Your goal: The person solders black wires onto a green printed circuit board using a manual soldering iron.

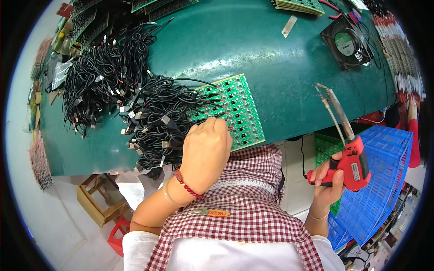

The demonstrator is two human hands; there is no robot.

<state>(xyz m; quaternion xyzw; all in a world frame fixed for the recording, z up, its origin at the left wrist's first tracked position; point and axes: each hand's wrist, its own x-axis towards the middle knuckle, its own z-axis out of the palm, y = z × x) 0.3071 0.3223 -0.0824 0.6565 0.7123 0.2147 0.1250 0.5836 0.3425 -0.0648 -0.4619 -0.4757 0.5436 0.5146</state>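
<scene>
My left hand [208, 141] is closed over the lower left part of a green circuit board panel [247, 113], its fingertips turned down and hidden. Whatever they pinch does not show; a bit of red wire lies beside them. Black USB cables [156, 106] run from a tangled heap onto the board, several with their wire ends on its rows of small parts. In my right hand [329, 180] is a red and black soldering gun [357, 165], gripped by its handle. Its metal tip and thin feed tube point up, to the right of the board and apart from it.
Another big pile of black cables [101, 77] covers the table's left side. Stacked circuit boards [298, 5] sit at the far edge. A small fan [346, 43] stands at the far right, near a flat metal strip [289, 26]. Blue crates [375, 176] are beside my right arm.
</scene>
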